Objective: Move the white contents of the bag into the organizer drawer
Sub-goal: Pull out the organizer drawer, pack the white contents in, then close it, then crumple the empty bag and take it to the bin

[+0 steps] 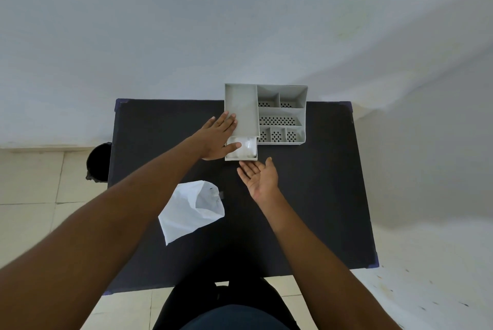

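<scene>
A grey organizer (pixel 280 113) stands at the far middle of the black table (pixel 320 196). Its drawer (pixel 241 158) is pulled partly out toward me, and white contents (pixel 246 148) lie inside it. My left hand (pixel 218 137) rests flat against the organizer's left side, fingers spread, its thumb reaching over the drawer's left rim. Just in front of the drawer hovers my right hand (pixel 260 176), palm up, fingers apart, holding nothing. A white plastic bag (pixel 190 211) lies crumpled on the table, near and to the left of the hands, its mouth facing right.
The organizer's right part has several perforated compartments (pixel 278 121). A black bin (pixel 100 162) stands on the tiled floor beside the table's left edge. A pale wall rises behind the table. My dark-clothed lap (pixel 229 311) is at the near table edge.
</scene>
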